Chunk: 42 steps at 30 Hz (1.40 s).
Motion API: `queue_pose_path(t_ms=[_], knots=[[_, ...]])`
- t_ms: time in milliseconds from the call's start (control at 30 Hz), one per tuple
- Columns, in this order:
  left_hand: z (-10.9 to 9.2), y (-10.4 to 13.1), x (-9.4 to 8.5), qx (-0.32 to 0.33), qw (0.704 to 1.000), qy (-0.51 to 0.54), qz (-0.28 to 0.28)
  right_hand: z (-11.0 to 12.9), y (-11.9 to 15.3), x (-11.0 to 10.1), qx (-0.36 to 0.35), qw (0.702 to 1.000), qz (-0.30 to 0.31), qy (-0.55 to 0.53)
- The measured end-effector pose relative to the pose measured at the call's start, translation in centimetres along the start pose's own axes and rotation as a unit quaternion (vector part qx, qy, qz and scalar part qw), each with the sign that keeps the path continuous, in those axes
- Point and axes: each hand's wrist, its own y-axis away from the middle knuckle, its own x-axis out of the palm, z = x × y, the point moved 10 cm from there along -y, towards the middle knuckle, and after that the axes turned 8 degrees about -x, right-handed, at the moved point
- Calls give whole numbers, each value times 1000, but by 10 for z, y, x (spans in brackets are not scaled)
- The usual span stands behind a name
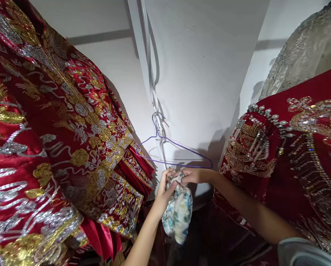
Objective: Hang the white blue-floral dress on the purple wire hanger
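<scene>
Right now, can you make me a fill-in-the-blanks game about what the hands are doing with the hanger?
1. The wire hanger is the colour ____.
2. Both the left hand and the right hand grip a floral ____.
3. The embroidered robe beside the left hand is mostly ____ with gold and silver.

Missing words: purple; cloth bag; red

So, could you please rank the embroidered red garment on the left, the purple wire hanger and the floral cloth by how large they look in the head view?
1. Embroidered red garment, largest, though nearness to the camera enlarges it.
2. Purple wire hanger.
3. Floral cloth, bunched, held by both hands.
</scene>
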Motion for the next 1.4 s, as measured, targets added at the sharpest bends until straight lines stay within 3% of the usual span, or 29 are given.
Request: queue_pose_path(t_ms=[100, 167, 267, 400, 467, 533, 700, 867, 967, 1067, 1167, 1233, 1300, 1400], knots=[[33, 16, 16, -98, 983, -48, 149, 14, 7, 4, -4, 1000, -6, -27], [52, 32, 14, -135, 960, -144, 200, 23, 10, 9, -8, 1000, -3, -1], [66, 48, -6, -156, 951, -187, 192, 37, 11, 28, -43, 996, 54, 49], [77, 58, -46, -198, 972, -75, 104, 35, 19, 53, -29, 985, 167, 27], [77, 61, -53, -212, 972, -20, 101, 38, 26, 52, -25, 983, 184, 12], [69, 64, -49, -212, 969, 13, 129, 48, 33, 43, -40, 984, 175, 9], [28, 63, -30, -171, 969, 45, 172, 84, 52, 20, -67, 988, 142, 7], [1, 61, -16, -158, 957, 92, 226, 113, 65, 4, -124, 989, 81, -2], [-13, 54, -18, -134, 964, 82, 216, 122, 69, -11, -187, 982, 10, -3], [-26, 46, -22, -107, 975, 54, 185, 123, 74, -47, -240, 956, -170, -3], [-42, 40, -26, -71, 985, 9, 155, 114, 88, -85, -236, 894, -382, 3], [-50, 37, -29, -58, 989, -17, 132, 108, 93, -100, -217, 856, -467, 41], [-56, 36, -31, -54, 991, -32, 115, 105, 89, -108, -201, 841, -494, 95], [-64, 33, -33, -36, 994, -58, 87, 87, 73, -116, -163, 860, -470, 114]])
